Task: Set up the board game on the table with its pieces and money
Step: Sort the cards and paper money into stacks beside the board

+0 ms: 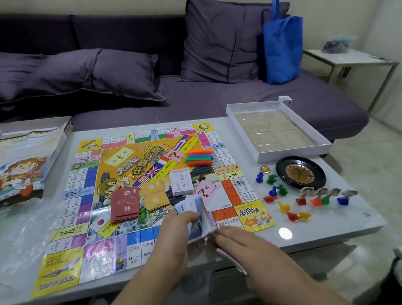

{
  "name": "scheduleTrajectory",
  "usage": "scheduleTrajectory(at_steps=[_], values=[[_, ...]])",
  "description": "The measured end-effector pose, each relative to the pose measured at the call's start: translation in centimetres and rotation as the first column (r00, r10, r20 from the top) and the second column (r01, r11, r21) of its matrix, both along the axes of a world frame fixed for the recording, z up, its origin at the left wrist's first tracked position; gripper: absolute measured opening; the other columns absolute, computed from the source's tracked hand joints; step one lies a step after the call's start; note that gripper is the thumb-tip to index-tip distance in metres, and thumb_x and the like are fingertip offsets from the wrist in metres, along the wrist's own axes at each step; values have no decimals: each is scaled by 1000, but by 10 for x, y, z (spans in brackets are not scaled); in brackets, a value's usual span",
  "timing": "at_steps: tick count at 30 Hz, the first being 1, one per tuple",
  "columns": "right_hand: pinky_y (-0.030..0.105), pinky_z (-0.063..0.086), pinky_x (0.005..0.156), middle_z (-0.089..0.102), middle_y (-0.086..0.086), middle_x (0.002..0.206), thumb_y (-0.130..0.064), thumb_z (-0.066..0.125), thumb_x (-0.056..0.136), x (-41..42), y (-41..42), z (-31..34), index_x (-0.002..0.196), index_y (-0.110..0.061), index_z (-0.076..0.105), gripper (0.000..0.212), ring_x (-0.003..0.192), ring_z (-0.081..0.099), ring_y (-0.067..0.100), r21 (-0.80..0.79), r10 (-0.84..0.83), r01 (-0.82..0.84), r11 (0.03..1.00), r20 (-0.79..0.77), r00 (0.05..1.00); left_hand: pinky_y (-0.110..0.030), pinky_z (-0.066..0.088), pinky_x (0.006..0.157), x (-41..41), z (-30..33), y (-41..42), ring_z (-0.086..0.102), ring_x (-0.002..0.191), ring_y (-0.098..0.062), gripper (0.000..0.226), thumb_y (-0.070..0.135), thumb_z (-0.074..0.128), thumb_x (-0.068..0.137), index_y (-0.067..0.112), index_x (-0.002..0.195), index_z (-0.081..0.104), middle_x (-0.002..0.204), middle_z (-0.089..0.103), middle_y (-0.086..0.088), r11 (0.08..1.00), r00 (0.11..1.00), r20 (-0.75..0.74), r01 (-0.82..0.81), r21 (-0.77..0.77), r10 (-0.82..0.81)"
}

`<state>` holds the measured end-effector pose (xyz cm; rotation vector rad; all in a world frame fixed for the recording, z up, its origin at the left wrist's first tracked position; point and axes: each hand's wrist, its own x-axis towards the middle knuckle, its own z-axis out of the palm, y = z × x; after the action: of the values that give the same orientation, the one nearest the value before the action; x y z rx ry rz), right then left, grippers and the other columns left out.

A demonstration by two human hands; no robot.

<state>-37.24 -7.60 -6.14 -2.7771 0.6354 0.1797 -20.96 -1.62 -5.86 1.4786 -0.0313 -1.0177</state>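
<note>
Right hand [243, 243] nearest, fingers fairly straight, pulling notes off near edge of money stack [199, 219], probably counting. Left hand [179, 226] curled round same stack, holding upright over board's [89, 173] near edge. Card decks [124, 204] centred on board; pawns [278, 193] grouped on table [333, 219] beside roulette wheel [300, 172], within reach.

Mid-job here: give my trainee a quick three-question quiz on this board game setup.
1. True or false: the roulette wheel sits on the game board.
2. Which hand grips the stack of play money: A left, B right?
3. What colour is the card deck left of the orange deck?

Key: 1 false, it is on the table, right of the board. 2 A, the left hand. 3 red.
</note>
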Motion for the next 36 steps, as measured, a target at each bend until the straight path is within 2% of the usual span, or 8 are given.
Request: scheduleTrajectory(at_steps=[4, 7, 14, 21, 28, 30, 33, 36], values=[[21, 34, 120, 33, -20, 162, -6, 52, 104, 2, -4, 9, 158, -37, 35, 64, 146, 32, 3, -7, -112, 115, 993, 162, 981, -39, 52, 70, 4, 4, 6, 69, 74, -35, 13, 8, 60, 96, 7, 108, 62, 91, 76, -21, 999, 995, -94, -28, -33, 25], [21, 57, 84, 35, -15, 143, -14, 60, 103, 16, -11, 12, 132, -33, 40, 40, 116, 52, 9, 3, -225, 233, 972, 271, 936, -41, 59, 73, 8, 10, 10, 73, 73, -34, 23, 7, 58, 93, 2, 114, 64, 93, 79, -22, 988, 969, -246, -66, -139, 30], [7, 42, 57, 40, -6, 134, -14, 83, 83, 51, -13, 8, 116, -22, 49, 48, 98, 50, 6, -64, -100, 134, 989, 380, 920, -43, 64, 72, 14, 18, 18, 72, 79, -33, 49, 12, 49, 89, 2, 136, 57, 102, 75, -21, 964, 925, -364, 12, -265, -112], [18, 60, 81, 27, -12, 150, -3, 77, 86, 74, -1, 12, 132, -23, 43, 60, 113, 53, 12, 52, -90, 75, 996, 433, 897, -34, 58, 67, 16, 18, 24, 68, 62, -24, 34, 11, 41, 93, 7, 119, 62, 79, 73, -12, 950, 927, -345, 34, -311, -146], [10, 56, 81, -35, -33, 159, 4, 70, 89, 84, 11, 24, 163, -32, -22, 123, 131, 12, -18, 199, -169, 99, 975, 376, 911, -31, 57, 57, 23, 20, 25, 69, 64, -23, 32, 8, 47, 91, 6, 116, 67, 86, 75, -14, 962, 951, -309, -69, -264, -17], [1, 44, 86, -29, -29, 164, -2, 70, 91, 85, 10, 25, 160, -33, -29, 125, 139, 9, -15, 271, -260, 169, 948, 347, 901, -27, 53, 46, 23, 24, 24, 69, 58, -22, 29, 7, 49, 92, 3, 114, 66, 81, 75, -14, 964, 951, -307, -103, -243, 24], [25, 43, 113, 5, -19, 172, 4, 71, 86, 90, 12, 23, 162, -40, -20, 127, 157, 23, 13, 426, -293, 166, 889, 252, 923, -29, 55, 55, 21, 26, 24, 71, 62, -22, 28, 9, 55, 92, 1, 115, 68, 79, 75, -12, 973, 965, -260, -67, -223, 6], [27, 42, 113, 2, -21, 172, 8, 69, 86, 92, 15, 28, 162, -43, -19, 127, 157, 25, 15, 487, -240, 117, 866, 200, 950, -36, 57, 68, 25, 23, 25, 72, 78, -26, 27, 11, 63, 93, 4, 119, 66, 95, 74, -13, 989, 986, -167, -31, -143, 7]])
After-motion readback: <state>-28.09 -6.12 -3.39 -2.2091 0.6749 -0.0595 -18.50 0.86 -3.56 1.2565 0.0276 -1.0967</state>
